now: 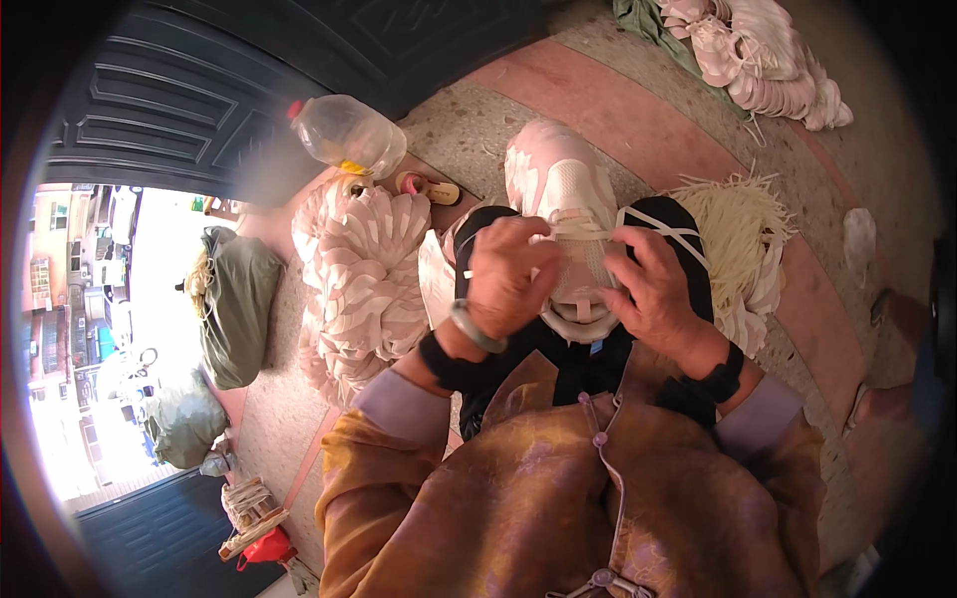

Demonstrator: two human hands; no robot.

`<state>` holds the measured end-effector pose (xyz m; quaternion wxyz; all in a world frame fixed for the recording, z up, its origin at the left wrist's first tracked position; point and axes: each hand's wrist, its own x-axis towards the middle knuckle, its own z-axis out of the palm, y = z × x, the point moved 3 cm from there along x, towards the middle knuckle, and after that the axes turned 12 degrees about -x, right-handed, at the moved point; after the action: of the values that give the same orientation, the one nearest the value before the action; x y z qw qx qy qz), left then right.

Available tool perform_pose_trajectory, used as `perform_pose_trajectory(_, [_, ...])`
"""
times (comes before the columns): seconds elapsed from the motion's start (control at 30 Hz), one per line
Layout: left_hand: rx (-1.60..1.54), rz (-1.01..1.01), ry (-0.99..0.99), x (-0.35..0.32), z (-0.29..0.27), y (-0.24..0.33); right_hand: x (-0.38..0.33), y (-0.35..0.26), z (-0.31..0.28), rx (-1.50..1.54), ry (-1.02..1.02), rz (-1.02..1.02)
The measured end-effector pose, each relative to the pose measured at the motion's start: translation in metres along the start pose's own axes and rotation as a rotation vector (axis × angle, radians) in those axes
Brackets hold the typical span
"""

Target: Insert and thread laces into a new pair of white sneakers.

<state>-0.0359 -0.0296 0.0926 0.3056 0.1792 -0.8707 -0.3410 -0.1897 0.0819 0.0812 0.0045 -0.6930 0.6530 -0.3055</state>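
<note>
A pale pink and white shoe upper [558, 174] rests between my knees, its tongue and heel opening toward me. White shoelace [670, 228] crosses its eyelet rows, and a loose length lies over my dark right trouser leg. My left hand [510, 277] is at the left eyelets, fingers bent and closed on the lace. On the opposite side my right hand [653, 289] curls at the right eyelets, with lace at its fingertips. Both hands touch the upper; the exact pinch points are partly hidden by the fingers.
Stacked pink-white uppers [364, 259] lie left of me; another pile [758, 60] sits far right. A bundle of cream laces [733, 234] is by my right knee. Beyond are a clear plastic jug [349, 135], a tape roll [411, 183], a green sack [239, 309] and dark doors [159, 95].
</note>
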Motion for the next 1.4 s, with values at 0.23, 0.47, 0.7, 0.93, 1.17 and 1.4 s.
perform_pose_trajectory(0.23, [0.401,0.146,-0.171,-0.006,0.033,-0.002,0.007,0.013,0.022,-0.065,-0.014,-0.037])
perform_pose_trajectory(0.47, [0.542,0.105,-0.213,-0.015,0.034,-0.008,0.008,0.021,0.028,-0.052,0.041,-0.092])
perform_pose_trajectory(0.7, [0.489,0.048,-0.162,-0.02,0.038,-0.016,0.006,0.021,0.031,-0.019,0.056,-0.086])
perform_pose_trajectory(0.93, [0.375,-0.044,-0.167,-0.017,0.041,-0.02,0.006,0.022,0.032,0.02,0.051,-0.056])
perform_pose_trajectory(1.17, [0.052,-0.109,-0.125,-0.018,0.038,-0.025,0.005,0.024,0.034,0.048,0.071,-0.053])
perform_pose_trajectory(1.4, [0.153,-0.107,-0.173,-0.018,0.04,-0.02,-0.002,0.025,0.041,0.072,0.101,-0.039])
